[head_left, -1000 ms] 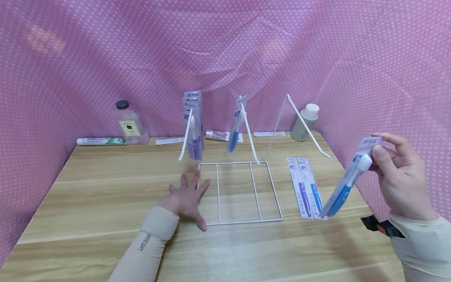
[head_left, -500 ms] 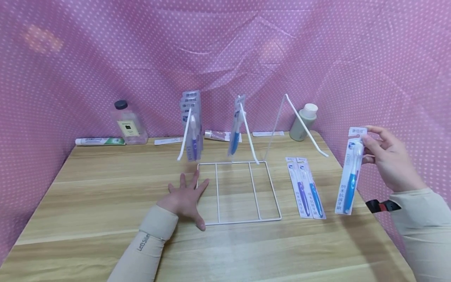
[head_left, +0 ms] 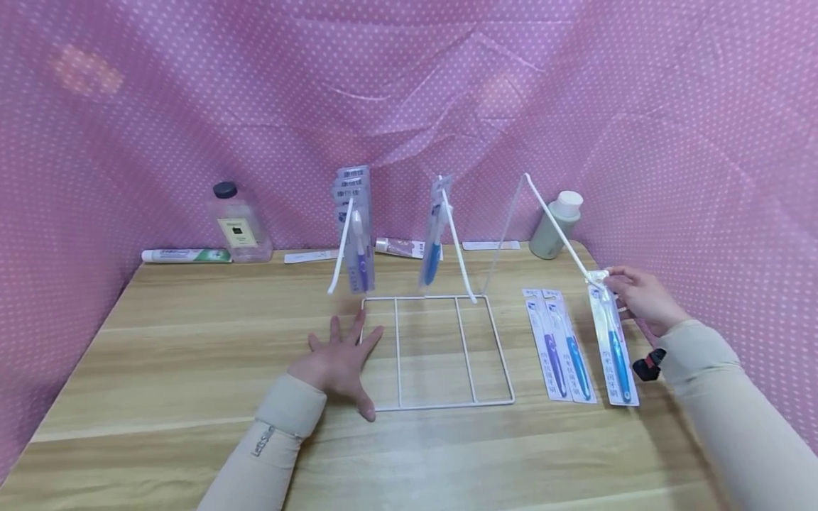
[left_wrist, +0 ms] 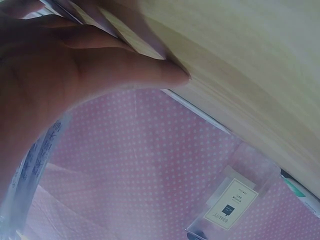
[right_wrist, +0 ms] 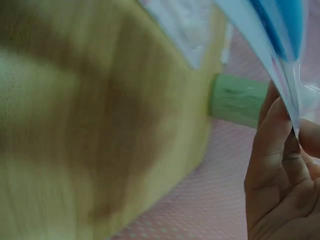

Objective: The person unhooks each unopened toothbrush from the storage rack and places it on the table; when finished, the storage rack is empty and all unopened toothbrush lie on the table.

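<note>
My right hand [head_left: 648,301] pinches a packaged blue toothbrush [head_left: 617,362] near the top of its card. The card's top is at the free end of the right white hook [head_left: 557,226]; whether the hook passes through its hole cannot be told. In the right wrist view, thumb and fingers grip the card's edge [right_wrist: 267,55]. My left hand [head_left: 335,362] lies with fingers spread at the left side of the white wire rack base [head_left: 441,407]. Several purple toothbrush packs [head_left: 359,262] hang on the left hook, and a blue toothbrush pack [head_left: 433,248] on the middle one.
Two toothbrush packs, one purple [head_left: 551,355] and one blue [head_left: 575,355], lie right of the rack. Along the back stand a clear bottle [head_left: 241,231] and a green bottle [head_left: 548,234]. Toothpaste tubes [head_left: 185,255] [head_left: 397,247] lie there too. A pink dotted cloth [head_left: 409,106] surrounds the table.
My right hand has brought the blue toothbrush pack left to the right hook's end, turning its front toward the head camera. The left hand has stayed in place.
</note>
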A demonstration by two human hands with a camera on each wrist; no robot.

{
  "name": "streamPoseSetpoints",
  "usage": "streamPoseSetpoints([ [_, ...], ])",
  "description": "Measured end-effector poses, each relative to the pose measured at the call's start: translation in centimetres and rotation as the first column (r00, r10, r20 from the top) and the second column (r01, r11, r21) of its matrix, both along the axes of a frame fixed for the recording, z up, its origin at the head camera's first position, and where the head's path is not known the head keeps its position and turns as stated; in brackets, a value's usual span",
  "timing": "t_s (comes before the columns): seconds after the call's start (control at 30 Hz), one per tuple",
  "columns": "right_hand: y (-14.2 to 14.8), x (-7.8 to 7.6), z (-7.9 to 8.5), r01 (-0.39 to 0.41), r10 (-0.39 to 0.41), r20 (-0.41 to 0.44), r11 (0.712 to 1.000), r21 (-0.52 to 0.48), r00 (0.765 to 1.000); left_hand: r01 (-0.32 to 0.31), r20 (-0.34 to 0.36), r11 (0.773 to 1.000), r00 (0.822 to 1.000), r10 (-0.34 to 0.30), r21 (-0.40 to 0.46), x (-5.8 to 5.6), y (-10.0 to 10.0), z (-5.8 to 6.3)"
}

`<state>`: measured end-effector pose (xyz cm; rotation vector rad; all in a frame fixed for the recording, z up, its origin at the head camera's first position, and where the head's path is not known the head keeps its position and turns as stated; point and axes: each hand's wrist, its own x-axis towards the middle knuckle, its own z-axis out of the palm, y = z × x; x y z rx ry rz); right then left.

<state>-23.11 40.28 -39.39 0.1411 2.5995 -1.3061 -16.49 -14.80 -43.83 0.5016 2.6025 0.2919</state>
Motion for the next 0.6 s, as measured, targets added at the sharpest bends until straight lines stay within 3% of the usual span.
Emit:
streamPoseSetpoints([
  [0.27,-0.9,-2.8,-2.4,0.003,-0.013,0.134,0.997,0.072,0.991,-0.005,0.012,1.0,1.0,0.005,0.005,0.0,-0.1,-0.2],
  [0.6,-1.6,-4.0,-5.3,0.053,-0.069,0.141,0.992,0.115,0.988,-0.014,0.03,1.0,0.999,0.014,0.004,-0.2,-0.1,-0.3],
])
